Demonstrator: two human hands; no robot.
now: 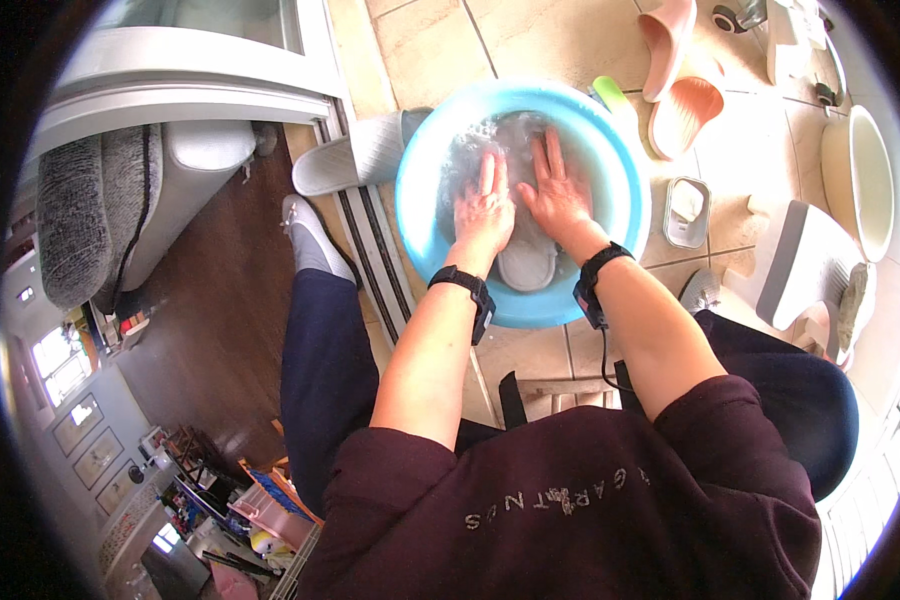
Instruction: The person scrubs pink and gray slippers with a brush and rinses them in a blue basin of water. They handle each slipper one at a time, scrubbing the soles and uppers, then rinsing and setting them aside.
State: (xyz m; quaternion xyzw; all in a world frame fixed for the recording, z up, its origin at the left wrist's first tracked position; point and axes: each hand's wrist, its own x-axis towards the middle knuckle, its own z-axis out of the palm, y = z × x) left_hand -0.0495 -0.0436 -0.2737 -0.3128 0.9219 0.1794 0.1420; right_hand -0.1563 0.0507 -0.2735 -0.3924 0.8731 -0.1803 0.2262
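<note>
A round blue plastic basin (517,315) stands on the floor before me, holding cloudy, foamy water. In it lies a light grey slipper (527,266), its near end showing below my hands. My left hand (486,206) is in the water at the slipper's left side, fingers extended forward. My right hand (559,191) lies to the right, fingers spread and thumb apart. Both are palm down; whether the palms press on the slipper is hidden. Something dark and blurred lies under the water near my fingertips.
Left of the basin, a grey slipper (322,166) rests by the sliding door track (375,255). Pink slippers (686,116), a soap dish (687,214) with soap, a cream basin (859,184) and a grey-and-white plastic stool (802,262) are on the right. A green-handled brush (610,94) touches the rim.
</note>
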